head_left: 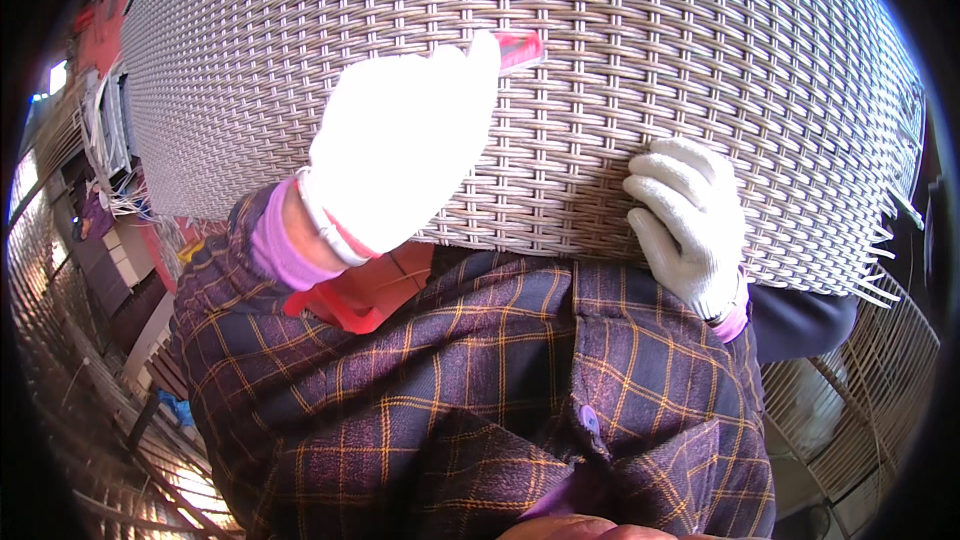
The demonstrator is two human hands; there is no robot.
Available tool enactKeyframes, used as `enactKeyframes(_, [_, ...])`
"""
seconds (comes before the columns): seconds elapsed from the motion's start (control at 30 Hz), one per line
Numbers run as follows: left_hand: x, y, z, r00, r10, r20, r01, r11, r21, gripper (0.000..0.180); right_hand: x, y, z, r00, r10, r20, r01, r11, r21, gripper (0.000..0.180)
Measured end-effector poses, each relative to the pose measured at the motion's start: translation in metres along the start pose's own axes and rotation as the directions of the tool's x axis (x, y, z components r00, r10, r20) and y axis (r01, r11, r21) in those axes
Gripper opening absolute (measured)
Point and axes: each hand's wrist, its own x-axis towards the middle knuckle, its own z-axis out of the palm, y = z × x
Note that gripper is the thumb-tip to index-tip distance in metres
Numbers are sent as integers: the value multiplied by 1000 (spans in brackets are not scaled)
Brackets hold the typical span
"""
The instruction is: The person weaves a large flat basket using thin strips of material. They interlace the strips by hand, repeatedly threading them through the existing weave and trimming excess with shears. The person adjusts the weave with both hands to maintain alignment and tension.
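A large grey-brown woven wicker panel spreads in front of me, curving toward both sides. My left hand, in a white glove washed out by bright light, is closed around a small tool with a red end. Only that end shows beyond the fingers, against the weave; its kind is hidden. My right hand, also gloved in white, rests at the near edge of the panel. Its fingers are loosely bent and slightly apart, touching the weave, with nothing seen in them.
Loose strand ends stick out along the panel's right edge. A red strap-like piece lies below my left wrist. Unfinished wicker frames with long strands stand at the lower right, with more wicker work at the left.
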Motion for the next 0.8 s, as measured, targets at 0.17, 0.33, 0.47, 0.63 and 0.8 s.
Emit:
enactKeyframes(0.17, [-16,-16,-1,981,92,172,-24,932,-361,50,0,7,-3,1000,-25,9,25,1000,-5,36])
enactKeyframes(0.33, [15,-34,26,960,228,-160,-247,435,-866,56,1,5,-1,999,-30,-11,30,999,15,34])
enactKeyframes(0.47, [59,-58,0,940,338,43,-327,930,-171,43,-5,8,-2,999,-37,-23,37,999,22,30])
enactKeyframes(0.63, [61,-37,22,866,469,-177,-492,732,-471,30,-10,7,-1,998,-4,-65,9,997,77,27])
enactKeyframes(0.8, [50,-44,33,721,119,-683,-242,966,-87,25,-2,-19,15,996,-20,-89,23,999,31,15])
